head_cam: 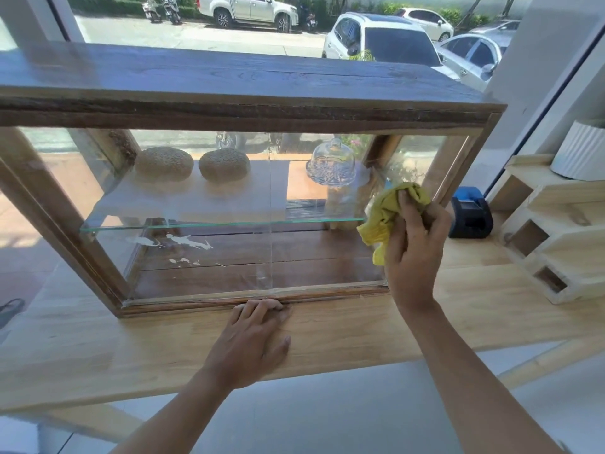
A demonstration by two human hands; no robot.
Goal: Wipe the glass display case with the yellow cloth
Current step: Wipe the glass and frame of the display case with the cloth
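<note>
While the right hand (pixel 417 237) clenches the bunched yellow cloth (pixel 386 213) against the front pane at about three o'clock on the glass display case (pixel 229 204), the left hand (pixel 253 335) lies flat and empty on the tabletop (pixel 360 326), fingertips touching the case's lower wooden rail at six o'clock. Running from nine to three o'clock, the case's long axis puts nearly all of the unwiped glass toward nine o'clock from the cloth. White smears (pixel 176 242) show on the pane at roughly seven o'clock, well apart from the cloth and nearer the left hand, though only the right hand holds the cloth. Next, I judge, comes a sweep leftward along that long axis, the left hand bracing the frame. Inside, two round loaves (pixel 193 163) and a glass dome (pixel 330 165) sit on the glass shelf (pixel 222 224).
</note>
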